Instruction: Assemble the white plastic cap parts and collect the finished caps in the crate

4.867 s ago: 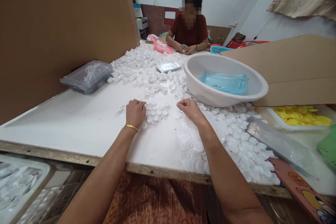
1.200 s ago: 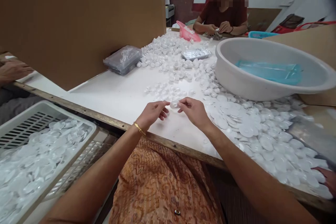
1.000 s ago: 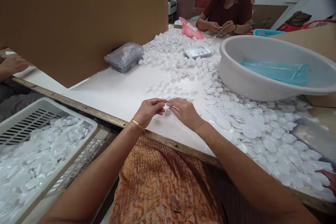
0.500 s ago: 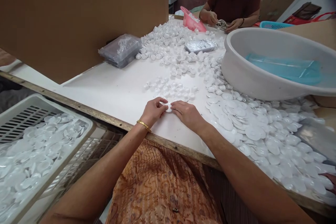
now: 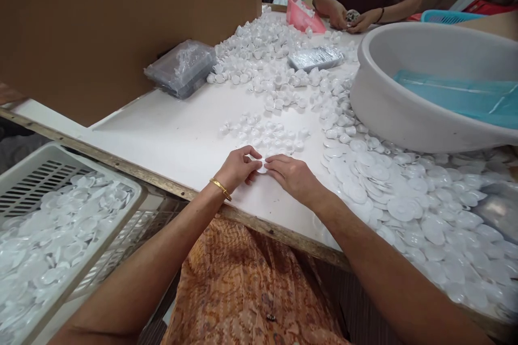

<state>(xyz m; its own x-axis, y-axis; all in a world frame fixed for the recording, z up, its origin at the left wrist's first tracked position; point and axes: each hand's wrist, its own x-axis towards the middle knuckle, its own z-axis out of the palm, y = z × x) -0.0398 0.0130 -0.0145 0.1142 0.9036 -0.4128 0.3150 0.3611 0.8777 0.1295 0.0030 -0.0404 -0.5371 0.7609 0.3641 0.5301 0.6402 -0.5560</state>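
Observation:
My left hand (image 5: 239,166) and my right hand (image 5: 288,174) meet fingertip to fingertip near the front of the white table (image 5: 170,135). Both are closed on one small white plastic piece (image 5: 261,165) held between them. A small cluster of white caps (image 5: 265,132) lies just beyond my fingers. A wide spread of flat white discs (image 5: 404,199) covers the table to the right of my right hand.
A large white basin (image 5: 388,113) with a blue tray inside stands at the right. A grey slotted crate (image 5: 48,172) of white parts sits low at the left. Cardboard (image 5: 121,16) walls the left side; a plastic bag (image 5: 180,67) lies by it. Another person's hands (image 5: 348,15) work at the far end.
My hands have come together from a little apart and closed on the white piece, pressing it low over the table. The view has tilted down.

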